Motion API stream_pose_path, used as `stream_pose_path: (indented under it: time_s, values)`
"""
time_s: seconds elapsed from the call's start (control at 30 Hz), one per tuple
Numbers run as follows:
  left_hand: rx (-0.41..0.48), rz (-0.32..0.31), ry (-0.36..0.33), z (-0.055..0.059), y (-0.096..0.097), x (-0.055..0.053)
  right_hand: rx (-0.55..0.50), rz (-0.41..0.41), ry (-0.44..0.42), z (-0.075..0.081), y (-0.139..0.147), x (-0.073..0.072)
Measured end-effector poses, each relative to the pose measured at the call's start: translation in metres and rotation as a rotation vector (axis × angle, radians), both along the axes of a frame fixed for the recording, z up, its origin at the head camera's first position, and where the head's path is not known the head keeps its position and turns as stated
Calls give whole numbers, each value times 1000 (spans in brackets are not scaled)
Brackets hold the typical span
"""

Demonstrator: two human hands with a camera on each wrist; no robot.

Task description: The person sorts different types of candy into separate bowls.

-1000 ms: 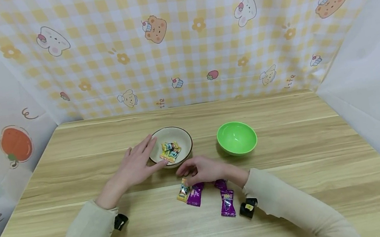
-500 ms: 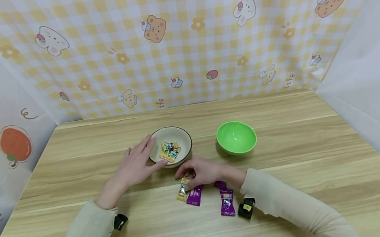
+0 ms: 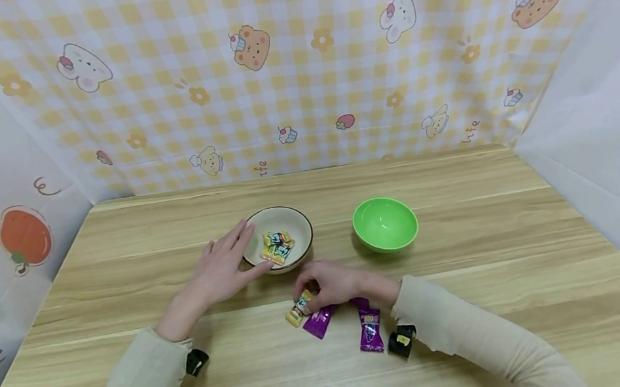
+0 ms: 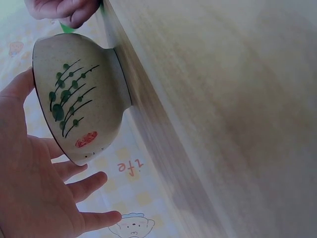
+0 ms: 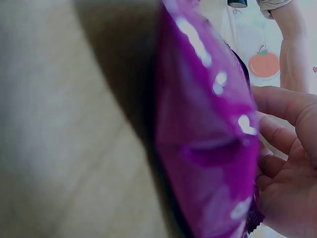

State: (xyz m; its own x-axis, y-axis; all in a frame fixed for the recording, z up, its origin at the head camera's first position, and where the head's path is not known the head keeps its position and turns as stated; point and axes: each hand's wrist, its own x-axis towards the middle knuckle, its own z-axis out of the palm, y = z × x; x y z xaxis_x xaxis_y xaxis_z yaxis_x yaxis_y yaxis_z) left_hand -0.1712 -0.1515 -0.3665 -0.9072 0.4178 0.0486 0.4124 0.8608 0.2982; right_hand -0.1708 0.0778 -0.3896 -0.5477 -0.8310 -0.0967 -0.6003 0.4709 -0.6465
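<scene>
My left hand (image 3: 217,276) rests with spread, mostly straight fingers at the left rim of a cream bowl (image 3: 299,225). The left wrist view shows the bowl's painted side (image 4: 86,94) and the thumb at its rim. Inside the bowl lie yellow-wrapped candies (image 3: 278,247). In front of it, my right hand (image 3: 331,283) pinches another yellow-wrapped candy (image 3: 295,316) between thumb and fingers, low over the table. A purple-wrapped candy (image 3: 319,324) lies partly under that hand. Purple wrapping (image 5: 208,124) fills the middle of the right wrist view and hides the fingertips.
A green bowl (image 3: 386,226) stands right of the cream one with nothing inside. Nearer the right wrist lie a purple candy (image 3: 370,330) and another one (image 3: 360,303) partly covered by the hand. A checked cloth (image 3: 293,77) hangs behind the wooden table (image 3: 240,375).
The right thumb and fingers have closed on the yellow candy, which has turned and shifted slightly left. The purple candy beside it has tilted a little. My left hand has stayed in place.
</scene>
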Motion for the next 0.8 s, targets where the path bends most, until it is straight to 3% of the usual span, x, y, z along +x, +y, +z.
stream_pose_path:
  time_s: [0.27, 0.8]
  values:
    - [3, 0, -8, -1, -1, -1, -41, 4, -91, 0, 2, -1]
    - [14, 3, -10, -2, -2, -1, -222, -144, -322, 5, 28, -9]
